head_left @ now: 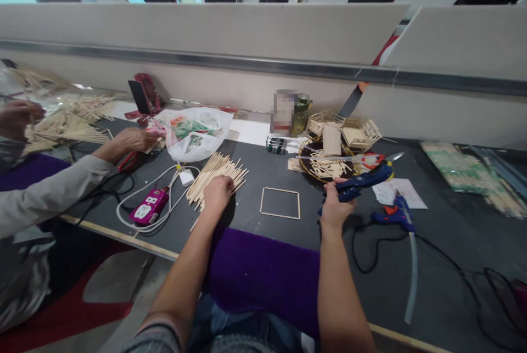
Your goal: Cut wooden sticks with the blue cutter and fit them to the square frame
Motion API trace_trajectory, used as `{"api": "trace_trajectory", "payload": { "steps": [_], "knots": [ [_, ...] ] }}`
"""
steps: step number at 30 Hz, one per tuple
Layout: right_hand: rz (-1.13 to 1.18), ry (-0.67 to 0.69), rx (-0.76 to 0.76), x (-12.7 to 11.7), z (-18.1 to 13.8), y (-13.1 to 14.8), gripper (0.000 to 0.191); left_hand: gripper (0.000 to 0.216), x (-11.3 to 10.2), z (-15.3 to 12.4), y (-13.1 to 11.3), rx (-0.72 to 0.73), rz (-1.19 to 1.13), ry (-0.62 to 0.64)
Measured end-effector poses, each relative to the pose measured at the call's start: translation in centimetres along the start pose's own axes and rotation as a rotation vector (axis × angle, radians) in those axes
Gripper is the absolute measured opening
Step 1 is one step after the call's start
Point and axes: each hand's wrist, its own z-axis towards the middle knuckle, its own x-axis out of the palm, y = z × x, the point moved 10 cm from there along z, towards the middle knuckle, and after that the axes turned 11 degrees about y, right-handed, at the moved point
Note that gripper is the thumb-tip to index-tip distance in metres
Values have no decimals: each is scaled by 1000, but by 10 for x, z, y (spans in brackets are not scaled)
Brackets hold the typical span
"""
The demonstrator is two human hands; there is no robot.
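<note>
My left hand (219, 194) rests on a spread pile of thin wooden sticks (212, 169), its fingers curled together at the pile's right side; the fingertips are partly hidden. In my right hand (336, 207) is a pair of blue-handled cutters (364, 178), with the metal tip pointing right and away from me. Between my hands, a rectangular frame of thin sticks (280, 203) lies flat on the dark table (263, 243). Beyond the right hand, a round basket (305, 163) holds short cut sticks (327, 165).
A blue glue gun (397, 214) with a glue stick and cable lies at right. At left are a purple power bank (150, 206), a white cable and a plastic bag (206, 130). A co-worker's hand (138, 140) reaches in. Wooden lattice pieces (362, 133) stand behind the basket.
</note>
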Motion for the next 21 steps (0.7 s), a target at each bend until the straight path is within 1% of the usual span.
{"api": "trace_trajectory", "payload": {
  "steps": [4,6,8,10,12,18,21],
  "knots": [
    [7,2,6,0,0,-1,26,21,-16,3,31,-139,44,-44],
    [-9,5,3,0,0,0,26,23,-19,6,45,-201,67,-25],
    [-19,10,4,1,0,0,28,25,-17,10,53,-228,78,19],
    [-18,14,6,1,0,0,28,26,-14,13,58,-236,77,52],
    [-17,11,9,1,0,0,28,27,-13,16,60,-238,63,58],
    [6,13,-1,1,0,3,26,26,-18,20,66,-246,0,5],
    [13,14,-5,2,0,4,25,24,-20,23,71,-220,-147,-25]
  ]
}}
